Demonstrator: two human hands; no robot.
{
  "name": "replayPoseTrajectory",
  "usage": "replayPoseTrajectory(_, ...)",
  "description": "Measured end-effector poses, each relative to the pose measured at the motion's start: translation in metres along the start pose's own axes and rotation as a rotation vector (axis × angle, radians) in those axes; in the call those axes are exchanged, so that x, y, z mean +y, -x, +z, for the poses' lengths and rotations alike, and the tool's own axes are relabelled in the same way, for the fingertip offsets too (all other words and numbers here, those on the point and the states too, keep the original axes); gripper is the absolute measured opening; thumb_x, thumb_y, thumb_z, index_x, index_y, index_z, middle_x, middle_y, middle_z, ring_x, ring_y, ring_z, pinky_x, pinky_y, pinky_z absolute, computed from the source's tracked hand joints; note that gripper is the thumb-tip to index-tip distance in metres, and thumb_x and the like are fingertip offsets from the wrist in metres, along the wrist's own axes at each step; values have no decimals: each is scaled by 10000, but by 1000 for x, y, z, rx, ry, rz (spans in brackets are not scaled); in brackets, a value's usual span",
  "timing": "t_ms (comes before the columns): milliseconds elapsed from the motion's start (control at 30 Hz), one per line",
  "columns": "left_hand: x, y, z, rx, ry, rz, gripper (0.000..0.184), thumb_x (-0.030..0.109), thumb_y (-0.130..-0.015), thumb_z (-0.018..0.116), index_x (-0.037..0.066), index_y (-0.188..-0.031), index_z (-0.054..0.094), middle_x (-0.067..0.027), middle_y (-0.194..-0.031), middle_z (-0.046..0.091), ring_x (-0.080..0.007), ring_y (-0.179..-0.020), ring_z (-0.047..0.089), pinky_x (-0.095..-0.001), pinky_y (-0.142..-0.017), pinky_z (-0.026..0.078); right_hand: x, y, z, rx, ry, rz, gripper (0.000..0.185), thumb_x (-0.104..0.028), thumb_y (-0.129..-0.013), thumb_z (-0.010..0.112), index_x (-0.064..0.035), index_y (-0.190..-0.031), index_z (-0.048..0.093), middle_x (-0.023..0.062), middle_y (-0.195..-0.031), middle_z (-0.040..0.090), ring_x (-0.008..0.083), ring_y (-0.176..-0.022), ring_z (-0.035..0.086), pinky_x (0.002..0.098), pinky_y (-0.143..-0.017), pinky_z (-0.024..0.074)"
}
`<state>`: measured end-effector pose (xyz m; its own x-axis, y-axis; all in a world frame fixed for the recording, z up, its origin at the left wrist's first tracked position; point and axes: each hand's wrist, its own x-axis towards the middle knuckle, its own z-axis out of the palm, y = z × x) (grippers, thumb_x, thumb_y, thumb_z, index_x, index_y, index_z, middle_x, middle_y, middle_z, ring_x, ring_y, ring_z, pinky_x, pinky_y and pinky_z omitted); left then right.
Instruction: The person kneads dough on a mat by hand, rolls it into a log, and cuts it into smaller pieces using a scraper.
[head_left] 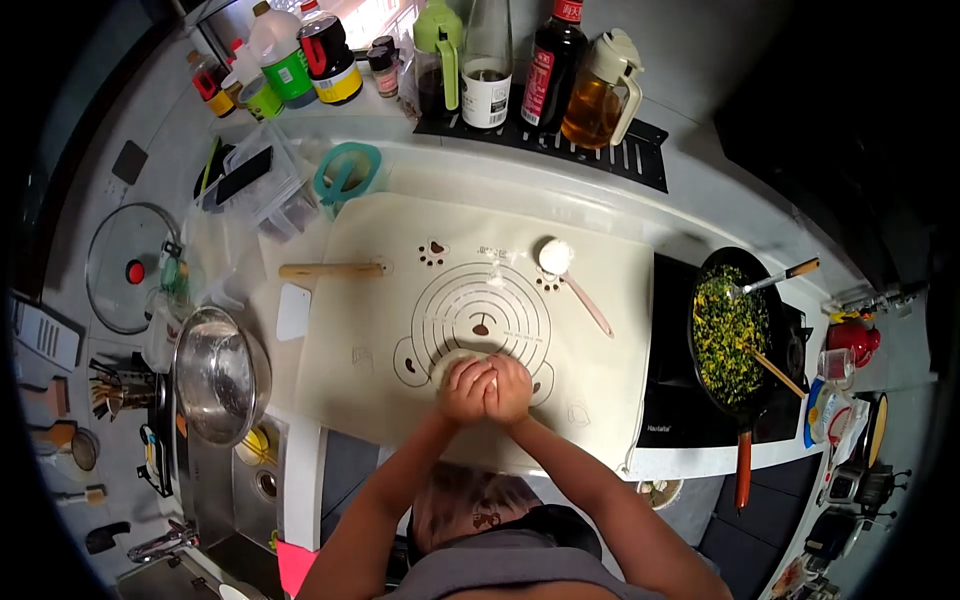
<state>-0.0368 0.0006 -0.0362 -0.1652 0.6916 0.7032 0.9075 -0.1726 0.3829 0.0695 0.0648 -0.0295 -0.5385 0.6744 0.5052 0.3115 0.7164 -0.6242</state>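
Observation:
A pale lump of dough (446, 366) lies on the cream kneading mat (370, 400), at the lower part of its printed rings. My left hand (463, 391) and my right hand (509, 388) are pressed together on top of the dough, fingers curled and closed over it. Most of the lump is hidden beneath them; its edge shows at the upper left. Farther up the mat, to the right, rests a scoop of white powder (555, 256) with a pink handle. A wooden rolling pin (330, 271) lies across the mat's left edge.
At the right, a pan (742, 405) of chopped green and yellow filling sits on the black cooktop (670, 400), its handle pointing toward me. A steel bowl (216, 376) stands at the left beside the sink (225, 495). Several bottles, including a soy sauce bottle (552, 70), line the back ledge.

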Motion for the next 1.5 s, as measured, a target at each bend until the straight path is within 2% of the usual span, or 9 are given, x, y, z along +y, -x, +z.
replayPoseTrajectory(333, -55, -78, 23, -226, 191, -221, 144, 133, -828, 554, 42, -907, 634, -125, -912, 612, -319, -806, 580, -415, -705, 479, 27, -77, 13, -210, 52, 624, 381, -299, -934, 385, -76, -886, 691, 211, -773, 651, 375, -724, 629, 450, -663, 490)
replayPoseTrajectory(433, -65, -92, 41, -185, 87, -301, 252, 195, -873, 541, 29, -712, 642, -138, -731, 631, -315, -677, 618, -430, -572, 491, 36, -89, 25, -197, 138, 793, 468, -346, -933, 322, -85, -857, 703, 229, -798, 657, 419, -748, 630, 488, -700, 493)
replayPoseTrajectory(600, -69, -100, 47, -307, 69, -361, 345, 276, -885, 507, 41, -682, 657, -144, -698, 636, -330, -613, 615, -444, -573, 493, 20, -89, 24, -230, 161, 957, 583, -404, -945, 216, -48, -988, 676, 249, -878, 661, 436, -829, 630, 497, -773, 485)
replayPoseTrajectory(667, -66, -84, 48, -242, 222, -281, 319, 276, -868, 525, 44, -704, 668, -138, -704, 637, -332, -606, 610, -440, -582, 494, -1, -69, 14, -130, 50, 864, 498, -355, -960, 297, 9, -1071, 618, 264, -937, 643, 433, -871, 611, 478, -793, 476)
replayPoseTrajectory(767, -38, -105, 16, -638, 331, -704, 285, 276, -846, 546, 63, -729, 693, -116, -696, 642, -317, -673, 617, -423, -679, 485, -24, -18, 10, 61, -42, 496, 292, -178, -915, 478, 37, -1101, 544, 249, -1037, 584, 414, -958, 550, 452, -840, 443)
replayPoseTrajectory(867, -15, -83, 6, -274, -135, -313, 251, 269, -830, 567, 86, -740, 713, -94, -698, 649, -295, -741, 611, -405, -771, 444, -59, 2, -4, 41, -115, 322, 255, -125, -864, 509, 17, -1075, 530, 212, -1032, 561, 395, -986, 514, 444, -870, 415)
replayPoseTrajectory(1000, -4, -48, -33, -375, -146, -332, 250, 210, -841, 553, 55, -682, 667, -70, -776, 658, -254, -805, 593, -392, -757, 418, -50, 1, -13, 40, -181, 466, 236, -129, -833, 502, 13, -1019, 525, 183, -983, 551, 372, -964, 496, 431, -872, 394)
replayPoseTrajectory(1267, -18, -26, -37, 73, 140, -278, 203, 99, -824, 476, 47, -757, 661, -83, -824, 665, -286, -820, 590, -398, -801, 433, -25, -7, 29, 33, -126, 124, 184, -149, -853, 515, -9, -962, 565, 168, -888, 587, 373, -799, 563, 421, -736, 463)
replayPoseTrajectory(1500, -77, -44, -5, -1, 325, -376, 283, 134, -864, 410, 20, -769, 650, -127, -825, 665, -336, -762, 614, -418, -717, 479, -12, -37, 42, -14, -155, 470, 198, -189, -881, 512, -16, -948, 583, 188, -883, 604, 370, -755, 589, 413, -671, 473)
